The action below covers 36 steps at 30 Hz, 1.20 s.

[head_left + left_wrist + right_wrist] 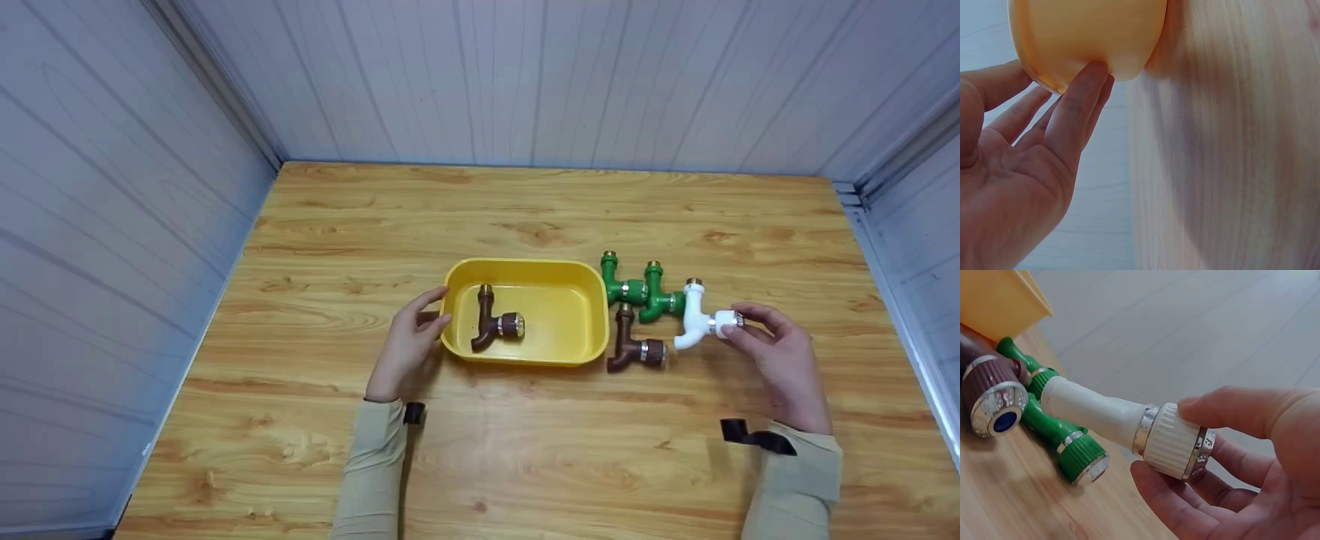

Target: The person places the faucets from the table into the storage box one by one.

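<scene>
The right hand (780, 352) pinched the white plastic tap (701, 319) by its knob; the left hand (405, 341), fingers straight, touched the yellow plastic tub (525, 266) at its nine o'clock side.

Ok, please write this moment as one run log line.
left hand: touches tray | right hand: pinches white tap | in tray: brown tap

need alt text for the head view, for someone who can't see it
A person's right hand pinches the ribbed knob of a white plastic tap on a wooden table, while the left hand touches the side of a yellow tray with a brown tap inside. Two green taps and another brown one lie between tray and white tap.
</scene>
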Each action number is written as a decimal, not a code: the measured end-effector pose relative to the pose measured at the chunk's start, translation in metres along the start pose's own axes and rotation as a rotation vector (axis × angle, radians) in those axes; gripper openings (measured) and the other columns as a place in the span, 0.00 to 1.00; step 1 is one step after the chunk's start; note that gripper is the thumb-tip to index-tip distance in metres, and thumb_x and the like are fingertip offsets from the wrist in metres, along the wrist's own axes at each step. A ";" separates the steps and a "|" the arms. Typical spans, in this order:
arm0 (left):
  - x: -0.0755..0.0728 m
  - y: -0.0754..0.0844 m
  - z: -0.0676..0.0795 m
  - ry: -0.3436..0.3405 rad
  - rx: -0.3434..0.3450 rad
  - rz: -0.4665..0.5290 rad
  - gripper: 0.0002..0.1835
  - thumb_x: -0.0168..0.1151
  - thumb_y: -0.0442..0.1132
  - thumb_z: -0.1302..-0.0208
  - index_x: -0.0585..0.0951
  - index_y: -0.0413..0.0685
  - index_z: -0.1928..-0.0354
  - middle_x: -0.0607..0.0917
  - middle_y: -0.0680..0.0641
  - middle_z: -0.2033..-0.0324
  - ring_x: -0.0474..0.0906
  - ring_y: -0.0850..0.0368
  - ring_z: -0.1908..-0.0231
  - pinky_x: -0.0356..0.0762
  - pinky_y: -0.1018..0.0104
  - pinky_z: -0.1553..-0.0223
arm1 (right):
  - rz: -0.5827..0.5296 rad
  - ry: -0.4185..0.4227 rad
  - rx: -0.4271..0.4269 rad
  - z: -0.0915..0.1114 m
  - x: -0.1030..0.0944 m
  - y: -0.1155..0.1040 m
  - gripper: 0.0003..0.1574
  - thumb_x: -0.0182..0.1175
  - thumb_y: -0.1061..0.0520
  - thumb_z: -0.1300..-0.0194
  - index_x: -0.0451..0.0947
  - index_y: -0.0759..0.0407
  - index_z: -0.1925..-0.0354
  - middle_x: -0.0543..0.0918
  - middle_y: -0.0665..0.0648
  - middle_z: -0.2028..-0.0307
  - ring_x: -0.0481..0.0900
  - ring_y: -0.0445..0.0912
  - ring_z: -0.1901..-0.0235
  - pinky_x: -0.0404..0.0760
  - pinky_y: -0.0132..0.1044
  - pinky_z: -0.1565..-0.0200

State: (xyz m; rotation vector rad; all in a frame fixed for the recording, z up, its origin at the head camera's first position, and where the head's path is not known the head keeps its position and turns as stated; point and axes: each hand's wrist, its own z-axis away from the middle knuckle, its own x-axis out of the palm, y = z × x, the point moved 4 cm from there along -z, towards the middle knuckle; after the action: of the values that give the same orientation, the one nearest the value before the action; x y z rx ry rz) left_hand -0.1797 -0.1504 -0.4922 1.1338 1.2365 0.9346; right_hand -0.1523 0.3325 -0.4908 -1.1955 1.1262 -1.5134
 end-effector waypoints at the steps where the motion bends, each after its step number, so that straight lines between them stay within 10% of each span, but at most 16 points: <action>1: 0.000 0.004 0.001 -0.003 0.002 -0.006 0.23 0.56 0.25 0.34 0.68 0.27 0.37 0.69 0.30 0.39 0.74 0.34 0.49 0.71 0.46 0.45 | -0.004 -0.004 0.001 0.000 0.001 -0.001 0.27 0.67 0.70 0.45 0.73 0.70 0.47 0.75 0.58 0.51 0.81 0.44 0.57 0.80 0.35 0.55; 36: -0.002 -0.002 0.000 0.016 0.022 -0.013 0.25 0.58 0.28 0.34 0.68 0.33 0.35 0.72 0.30 0.43 0.76 0.38 0.53 0.78 0.55 0.53 | 0.095 -0.187 -0.017 0.004 0.084 -0.014 0.28 0.67 0.66 0.42 0.69 0.75 0.45 0.76 0.60 0.51 0.81 0.47 0.55 0.81 0.39 0.54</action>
State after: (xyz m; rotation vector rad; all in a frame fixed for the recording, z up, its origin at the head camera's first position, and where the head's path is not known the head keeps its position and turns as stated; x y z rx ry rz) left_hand -0.1800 -0.1522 -0.4933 1.1363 1.2688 0.9236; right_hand -0.1627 0.2534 -0.4604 -1.2496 1.0574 -1.2940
